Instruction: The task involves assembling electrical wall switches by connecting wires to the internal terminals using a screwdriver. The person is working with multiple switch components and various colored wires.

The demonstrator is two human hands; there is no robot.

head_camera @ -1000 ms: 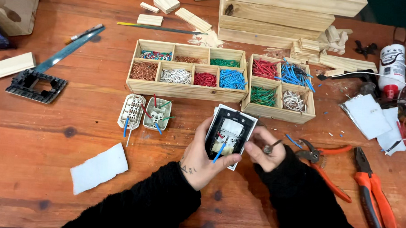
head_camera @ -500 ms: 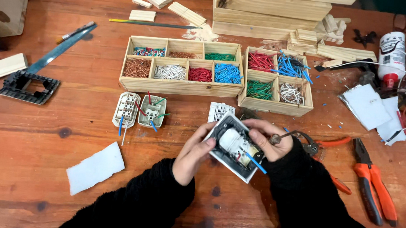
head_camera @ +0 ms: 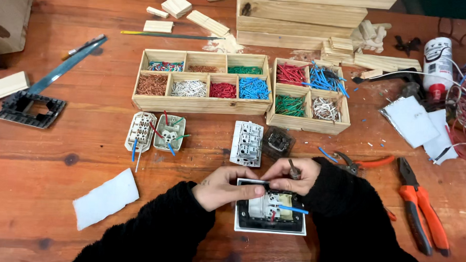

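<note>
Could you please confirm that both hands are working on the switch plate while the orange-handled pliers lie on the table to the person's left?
Not quite: the head view shows the orange-handled pliers lying to the person's right, not left. Both the left hand and right hand are indeed on the switch plate.

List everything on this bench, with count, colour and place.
Switch plate: one, white frame, near edge, under both hands.
Wire trays: two, wooden, centre, sorted coloured wire.
Switch modules: two, pale, left of centre; a third, white, centre.
Dark frame: one, far left.
Pliers: two, orange handles, right.
Wood blocks: several, back.
Paper: one, white, front left.
Bottle: one, white, right back.
Left hand: on plate.
Right hand: holds a small tool.
</note>
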